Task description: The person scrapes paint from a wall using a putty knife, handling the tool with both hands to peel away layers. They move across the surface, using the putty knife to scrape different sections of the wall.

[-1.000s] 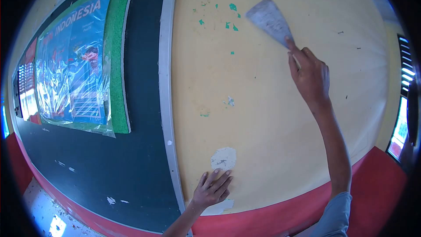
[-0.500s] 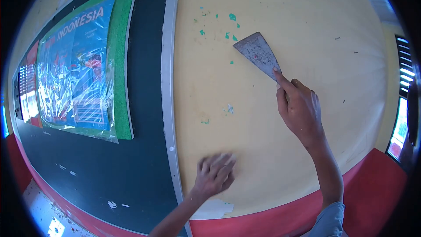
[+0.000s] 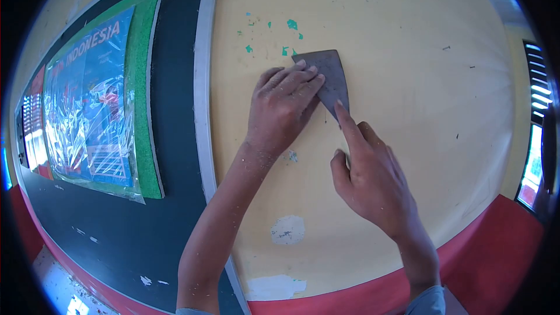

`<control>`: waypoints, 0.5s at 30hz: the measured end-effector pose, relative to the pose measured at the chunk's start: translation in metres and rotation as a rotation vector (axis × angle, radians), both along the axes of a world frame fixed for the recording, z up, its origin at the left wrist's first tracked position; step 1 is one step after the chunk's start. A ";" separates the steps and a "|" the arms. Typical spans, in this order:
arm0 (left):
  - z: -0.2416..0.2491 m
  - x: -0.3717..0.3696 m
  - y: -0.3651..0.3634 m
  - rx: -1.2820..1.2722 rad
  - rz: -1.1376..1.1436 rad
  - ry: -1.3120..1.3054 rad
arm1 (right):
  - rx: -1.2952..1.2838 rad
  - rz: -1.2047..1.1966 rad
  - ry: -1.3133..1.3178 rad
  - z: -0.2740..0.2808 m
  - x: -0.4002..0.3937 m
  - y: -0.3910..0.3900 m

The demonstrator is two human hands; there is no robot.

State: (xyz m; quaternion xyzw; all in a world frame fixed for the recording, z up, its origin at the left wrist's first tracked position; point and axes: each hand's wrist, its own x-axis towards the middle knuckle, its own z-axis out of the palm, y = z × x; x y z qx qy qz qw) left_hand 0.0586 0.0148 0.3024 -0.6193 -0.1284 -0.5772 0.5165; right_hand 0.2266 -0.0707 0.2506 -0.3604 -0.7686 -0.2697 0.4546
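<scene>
My right hand (image 3: 373, 178) grips a putty knife, its index finger stretched along the lower part of the grey metal blade (image 3: 331, 79). The handle is hidden inside the hand. The blade points up against the cream wall (image 3: 408, 116), its upper left corner close to some green paint flecks (image 3: 286, 50). My left hand (image 3: 284, 102) lies with outstretched fingers over the blade's left side, fingertips touching the metal. Its thumb is mostly hidden. Dust specks dot both hands and forearms.
A pale trim strip (image 3: 205, 87) divides the cream wall from a dark board (image 3: 175, 157) on the left. A plastic-covered poster (image 3: 87, 99) hangs on the board. Whitish bare patches (image 3: 288, 230) show lower on the wall, above a red band (image 3: 373, 286). Windows are at far right.
My left hand has risen from low on the wall to the putty knife's blade. My right hand has shifted left and slightly down, and the blade now points more upright.
</scene>
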 end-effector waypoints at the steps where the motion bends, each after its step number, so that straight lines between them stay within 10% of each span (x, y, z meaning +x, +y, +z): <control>1: 0.001 -0.005 0.001 -0.028 0.008 0.024 | -0.098 0.229 0.144 -0.008 -0.001 0.004; 9: 0.016 -0.034 -0.011 -0.198 -0.023 0.206 | -1.078 1.547 0.747 -0.045 -0.035 0.034; 15: 0.032 -0.053 -0.034 -0.274 0.124 0.374 | -1.223 1.611 0.522 -0.039 -0.066 0.024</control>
